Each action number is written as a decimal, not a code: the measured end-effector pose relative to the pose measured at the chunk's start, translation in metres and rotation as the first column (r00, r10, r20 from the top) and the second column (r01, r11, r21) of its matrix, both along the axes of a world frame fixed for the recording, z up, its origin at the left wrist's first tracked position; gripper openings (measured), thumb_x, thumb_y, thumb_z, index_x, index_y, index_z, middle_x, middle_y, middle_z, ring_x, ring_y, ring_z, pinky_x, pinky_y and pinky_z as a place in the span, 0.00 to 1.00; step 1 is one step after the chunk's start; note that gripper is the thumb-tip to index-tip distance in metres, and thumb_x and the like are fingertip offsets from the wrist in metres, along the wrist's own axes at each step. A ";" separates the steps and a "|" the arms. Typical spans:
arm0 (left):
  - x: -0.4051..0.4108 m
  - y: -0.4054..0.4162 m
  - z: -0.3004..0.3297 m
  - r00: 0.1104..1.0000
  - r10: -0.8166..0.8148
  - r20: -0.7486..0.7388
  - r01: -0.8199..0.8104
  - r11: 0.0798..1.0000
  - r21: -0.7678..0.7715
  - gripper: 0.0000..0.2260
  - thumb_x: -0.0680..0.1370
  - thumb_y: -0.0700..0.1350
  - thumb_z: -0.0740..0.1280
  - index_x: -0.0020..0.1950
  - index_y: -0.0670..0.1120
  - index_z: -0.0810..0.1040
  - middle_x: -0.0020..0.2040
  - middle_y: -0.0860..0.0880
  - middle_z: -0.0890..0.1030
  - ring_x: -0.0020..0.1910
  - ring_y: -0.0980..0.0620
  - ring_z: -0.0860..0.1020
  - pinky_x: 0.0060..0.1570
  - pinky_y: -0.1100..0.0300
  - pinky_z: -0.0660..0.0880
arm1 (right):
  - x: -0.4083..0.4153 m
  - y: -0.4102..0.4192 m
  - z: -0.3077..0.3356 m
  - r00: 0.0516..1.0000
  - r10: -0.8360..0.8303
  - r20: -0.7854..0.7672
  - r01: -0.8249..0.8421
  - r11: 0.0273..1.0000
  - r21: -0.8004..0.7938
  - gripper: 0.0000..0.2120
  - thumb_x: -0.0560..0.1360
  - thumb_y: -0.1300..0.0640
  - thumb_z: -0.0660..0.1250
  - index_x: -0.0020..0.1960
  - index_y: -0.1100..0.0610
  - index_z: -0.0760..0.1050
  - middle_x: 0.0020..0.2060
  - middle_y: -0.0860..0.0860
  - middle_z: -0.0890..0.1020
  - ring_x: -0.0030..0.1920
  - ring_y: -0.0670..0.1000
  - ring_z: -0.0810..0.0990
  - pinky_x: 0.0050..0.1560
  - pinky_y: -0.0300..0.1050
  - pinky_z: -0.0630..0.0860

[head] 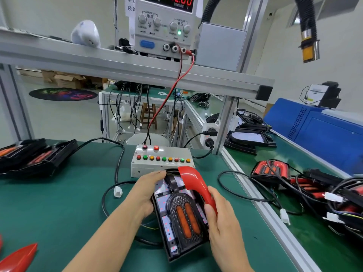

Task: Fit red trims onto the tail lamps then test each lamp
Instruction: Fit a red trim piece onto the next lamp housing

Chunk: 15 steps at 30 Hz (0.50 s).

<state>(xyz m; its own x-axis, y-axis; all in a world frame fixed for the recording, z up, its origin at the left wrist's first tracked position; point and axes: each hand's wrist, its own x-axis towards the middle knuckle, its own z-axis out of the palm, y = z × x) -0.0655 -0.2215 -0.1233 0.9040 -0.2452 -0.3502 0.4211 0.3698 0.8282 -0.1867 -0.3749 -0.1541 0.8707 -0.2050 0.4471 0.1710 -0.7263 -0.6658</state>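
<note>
While the tail lamp (pixel 181 214) sits tilted on the green bench (pixel 68 203) at about six o'clock from the switch box (pixel 162 161), the red trim (pixel 194 183) hangs over its upper right edge, not yet seated. That trim looks like a thin, glossy moulded shell: light, fairly stiff, probably slick under the fingers and easy to scuff or crack if forced, so it is best taken by its edges near the lower end, where it is held now. The lamp housing seems a rigid black plastic body, light enough for one hand, with a lens face better left untouched; its outer rim is the sensible grip. The left hand (pixel 146 195) comes in from seven o'clock and grips the lamp's left rim, fingers curled round the edge and forefinger stretched toward the top. The right hand (pixel 220 218) comes in from five o'clock, thumb and fingers pinching the trim's lower end with the wrist turned inward. More lamps with trailing leads lie at three o'clock, and a spare trim (pixel 18 258) lies at eight o'clock.
</note>
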 end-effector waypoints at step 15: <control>-0.006 -0.003 0.012 0.986 -0.108 0.127 0.122 0.987 -0.104 0.12 0.68 0.44 0.73 0.50 0.43 0.81 0.47 0.40 0.84 0.38 0.43 0.83 0.39 0.49 0.82 | -0.006 -0.003 0.005 1.000 0.026 0.015 -0.026 0.998 -0.054 0.22 0.79 0.49 0.54 0.72 0.49 0.67 0.52 0.40 0.73 0.53 0.42 0.73 0.53 0.33 0.69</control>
